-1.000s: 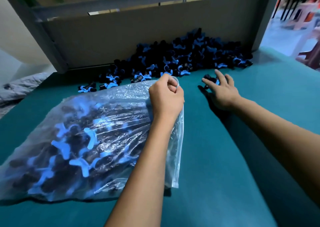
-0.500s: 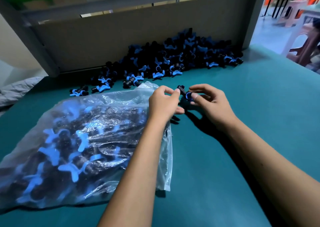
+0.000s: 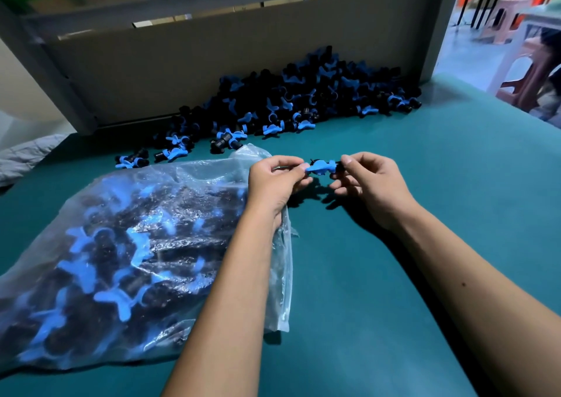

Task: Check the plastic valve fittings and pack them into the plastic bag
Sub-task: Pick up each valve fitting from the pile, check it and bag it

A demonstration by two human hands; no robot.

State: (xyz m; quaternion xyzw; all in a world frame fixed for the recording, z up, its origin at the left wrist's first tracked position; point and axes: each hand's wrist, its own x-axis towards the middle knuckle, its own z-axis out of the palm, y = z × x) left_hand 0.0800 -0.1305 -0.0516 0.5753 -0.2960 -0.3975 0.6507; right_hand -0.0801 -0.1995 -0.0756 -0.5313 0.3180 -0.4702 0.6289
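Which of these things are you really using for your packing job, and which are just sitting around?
For the job:
- valve fitting, held between left hand and right hand
- plastic bag, already holding many fittings
- pile of fittings waiting

Just lying about:
- cardboard panel
- plastic stools
- grey cloth

A filled bag [image 3: 127, 254] lies near left on the bench [image 3: 394, 275]; loose fittings [image 3: 303, 99] pile far behind it against a board [image 3: 182, 62].

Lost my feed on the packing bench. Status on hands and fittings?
Left hand and right hand both pinch one valve fitting, off the table. Plastic bag lies part-filled at left. Loose pile waits behind. Nothing in the way.
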